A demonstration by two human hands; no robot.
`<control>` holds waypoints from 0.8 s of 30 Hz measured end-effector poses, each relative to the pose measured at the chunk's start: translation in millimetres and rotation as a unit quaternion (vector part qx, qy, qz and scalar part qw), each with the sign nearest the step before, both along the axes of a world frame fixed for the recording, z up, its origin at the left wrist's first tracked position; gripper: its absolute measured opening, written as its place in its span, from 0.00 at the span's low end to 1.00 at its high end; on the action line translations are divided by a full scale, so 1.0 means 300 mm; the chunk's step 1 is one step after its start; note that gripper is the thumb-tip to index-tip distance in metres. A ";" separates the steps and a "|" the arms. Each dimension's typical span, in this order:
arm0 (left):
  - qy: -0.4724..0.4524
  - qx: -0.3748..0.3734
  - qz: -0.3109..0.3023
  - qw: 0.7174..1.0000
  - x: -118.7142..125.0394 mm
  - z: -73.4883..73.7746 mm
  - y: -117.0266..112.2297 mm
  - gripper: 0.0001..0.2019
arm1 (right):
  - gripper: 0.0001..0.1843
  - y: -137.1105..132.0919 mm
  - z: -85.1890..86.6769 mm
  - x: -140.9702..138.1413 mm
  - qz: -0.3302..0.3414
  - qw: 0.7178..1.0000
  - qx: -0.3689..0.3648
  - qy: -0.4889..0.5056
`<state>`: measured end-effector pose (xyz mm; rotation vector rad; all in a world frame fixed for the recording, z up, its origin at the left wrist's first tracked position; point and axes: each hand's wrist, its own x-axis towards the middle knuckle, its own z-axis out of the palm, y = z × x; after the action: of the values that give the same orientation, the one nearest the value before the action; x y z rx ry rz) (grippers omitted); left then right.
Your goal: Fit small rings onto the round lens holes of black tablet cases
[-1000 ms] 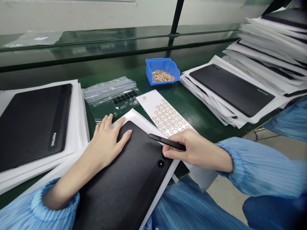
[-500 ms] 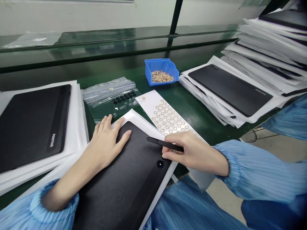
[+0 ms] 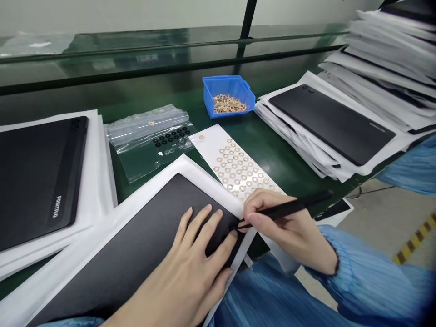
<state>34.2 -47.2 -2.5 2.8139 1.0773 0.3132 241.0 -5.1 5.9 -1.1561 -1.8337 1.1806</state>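
Observation:
My left hand [image 3: 190, 268] lies flat on a black tablet case [image 3: 136, 240], its fingers spread near the case's far right corner. The case rests on a white sheet [image 3: 112, 231], and my fingers hide the round holes seen earlier. My right hand [image 3: 282, 227] pinches slim black tweezers [image 3: 289, 208], with one end at that corner. Beside this hand lies a white strip of small gold rings [image 3: 235, 165]. A zip bag [image 3: 150, 141] holding black rings lies farther off.
A blue bin [image 3: 228, 95] of loose gold rings stands on the green bench mat [image 3: 272, 145]. A black tablet case [image 3: 37, 181] lies on white sheets at left. Another black case [image 3: 330, 122] tops a tall white-wrapped stack [image 3: 384, 63] at right.
My left hand has slid from the case's upper edge to its right corner. The case has shifted toward me, and the tweezers have swung round, their long end now pointing right.

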 end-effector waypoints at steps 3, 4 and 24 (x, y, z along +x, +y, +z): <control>-0.010 0.009 0.004 1.000 -0.002 0.000 0.011 0.20 | 0.04 -0.016 -0.031 -0.009 -0.024 0.999 -0.026 0.023; -0.012 0.012 0.004 1.000 -0.002 0.001 0.012 0.20 | 0.04 -0.019 -0.039 -0.012 -0.032 0.999 -0.030 0.032; -0.018 0.022 0.012 1.000 0.009 0.001 0.016 0.17 | 0.06 -0.043 -0.057 -0.035 -0.067 0.997 0.023 0.022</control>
<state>36.7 -42.3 -2.1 2.8247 1.1110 0.3920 230.5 -18.1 -11.1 -1.1977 -1.7149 1.0733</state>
